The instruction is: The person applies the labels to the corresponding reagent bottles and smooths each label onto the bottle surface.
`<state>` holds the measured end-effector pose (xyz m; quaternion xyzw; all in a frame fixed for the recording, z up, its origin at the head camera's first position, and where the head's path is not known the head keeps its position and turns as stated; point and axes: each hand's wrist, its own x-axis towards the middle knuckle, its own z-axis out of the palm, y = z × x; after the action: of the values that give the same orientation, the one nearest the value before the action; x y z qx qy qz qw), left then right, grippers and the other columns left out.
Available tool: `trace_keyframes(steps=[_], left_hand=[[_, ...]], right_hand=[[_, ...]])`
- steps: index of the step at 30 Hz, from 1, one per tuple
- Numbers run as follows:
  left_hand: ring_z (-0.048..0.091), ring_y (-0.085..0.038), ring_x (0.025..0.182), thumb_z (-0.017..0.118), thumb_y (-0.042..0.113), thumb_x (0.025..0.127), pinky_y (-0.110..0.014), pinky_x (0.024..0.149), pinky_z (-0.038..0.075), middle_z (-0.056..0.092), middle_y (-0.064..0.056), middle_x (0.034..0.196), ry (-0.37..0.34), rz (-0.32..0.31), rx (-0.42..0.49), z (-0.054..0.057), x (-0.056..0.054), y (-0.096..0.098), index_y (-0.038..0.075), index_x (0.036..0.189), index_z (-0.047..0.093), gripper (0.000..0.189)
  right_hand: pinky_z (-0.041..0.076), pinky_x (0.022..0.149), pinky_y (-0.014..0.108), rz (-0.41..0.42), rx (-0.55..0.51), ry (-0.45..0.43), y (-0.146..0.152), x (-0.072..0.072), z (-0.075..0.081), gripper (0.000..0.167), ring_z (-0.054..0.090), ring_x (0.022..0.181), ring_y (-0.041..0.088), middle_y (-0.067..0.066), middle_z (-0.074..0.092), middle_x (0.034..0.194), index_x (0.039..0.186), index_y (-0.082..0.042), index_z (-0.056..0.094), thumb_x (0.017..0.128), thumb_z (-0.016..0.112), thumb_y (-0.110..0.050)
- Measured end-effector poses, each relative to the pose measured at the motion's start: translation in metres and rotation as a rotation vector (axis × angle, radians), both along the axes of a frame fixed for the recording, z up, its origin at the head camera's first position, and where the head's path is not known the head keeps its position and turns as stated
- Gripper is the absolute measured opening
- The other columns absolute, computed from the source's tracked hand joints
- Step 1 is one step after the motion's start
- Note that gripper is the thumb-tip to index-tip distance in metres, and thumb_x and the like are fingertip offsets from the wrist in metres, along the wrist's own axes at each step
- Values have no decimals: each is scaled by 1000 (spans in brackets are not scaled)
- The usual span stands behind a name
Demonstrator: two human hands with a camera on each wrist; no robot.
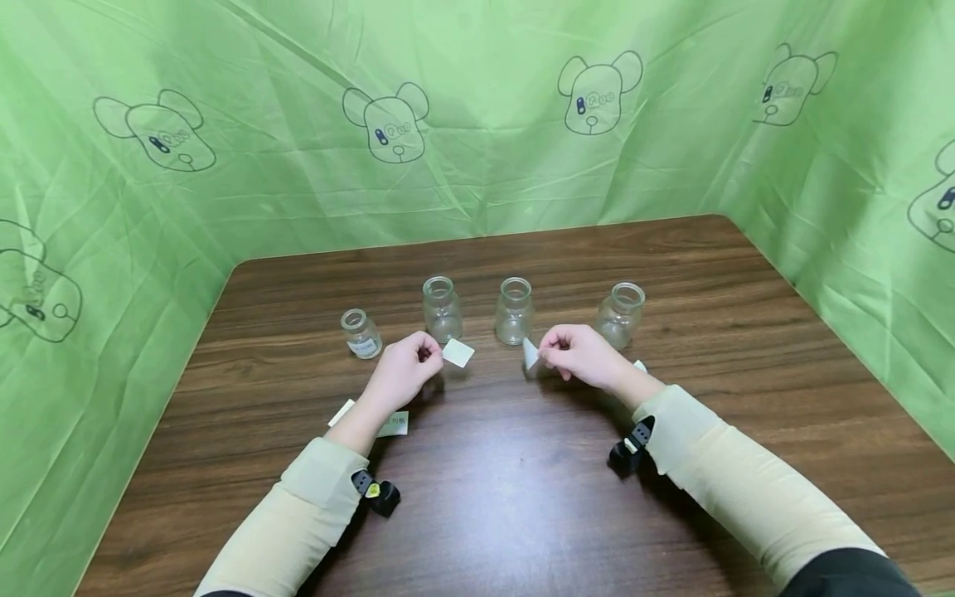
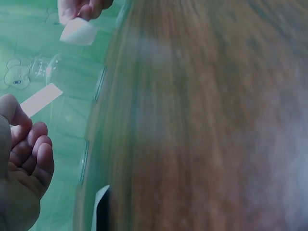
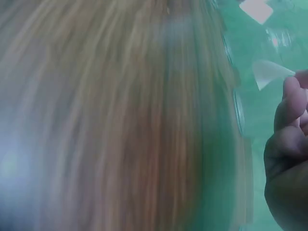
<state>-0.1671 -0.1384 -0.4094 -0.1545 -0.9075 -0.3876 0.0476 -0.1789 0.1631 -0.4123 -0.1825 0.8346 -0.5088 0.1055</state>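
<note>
My left hand pinches a small white label between thumb and forefinger, just in front of a clear glass jar. In the left wrist view this label sticks out flat from the fingertips. To the right, my right hand pinches a second white slip, which bends into a curve in the right wrist view. That slip is apart from the label. Another glass jar stands behind the gap between the hands. A third jar is partly hidden behind my right hand.
A smaller jar with a printed label stands at the left. Under my left forearm lie a printed label and a pale slip. Another white piece shows beside my right wrist. Green cloth surrounds the wooden table.
</note>
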Motion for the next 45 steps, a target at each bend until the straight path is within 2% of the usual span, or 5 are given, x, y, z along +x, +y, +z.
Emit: trace_keyframes(steps=[13,23,33,41,45], left_hand=[[50,-14,65,58,12,80,-29,60,41,56,2,72,-15,28,-3,0,1,-7,8,83,59,5],[50,-13,66,57,13,82,-29,61,42,57,2,73,-30,33,-1,-3,0,-10,8,84,59,5],[51,-13,66,57,13,81,-29,61,42,57,2,72,-26,35,-2,-3,-1,-10,9,83,59,5],[51,-13,66,58,14,82,-29,61,42,58,3,72,-26,39,-8,-3,0,-10,9,83,59,5],[51,-13,66,58,14,81,-29,61,42,57,2,72,-18,39,-6,-3,0,-10,9,83,60,5]], right_hand=[[39,43,24,-58,71,-112,49,6,-7,11,43,46,9,3,51,63,82,4,58,85,61,-7],[34,41,22,-108,123,-128,81,11,-13,18,44,46,10,1,53,63,77,0,56,87,62,-14],[35,40,24,-100,221,-141,105,15,-13,10,45,46,12,3,51,64,80,-1,58,83,60,-10],[39,45,27,-59,470,10,114,16,-6,3,47,47,12,-5,50,59,78,-9,57,80,58,-12],[40,46,28,-73,512,54,118,16,-5,3,49,48,12,-6,51,59,78,-10,57,78,59,-12]])
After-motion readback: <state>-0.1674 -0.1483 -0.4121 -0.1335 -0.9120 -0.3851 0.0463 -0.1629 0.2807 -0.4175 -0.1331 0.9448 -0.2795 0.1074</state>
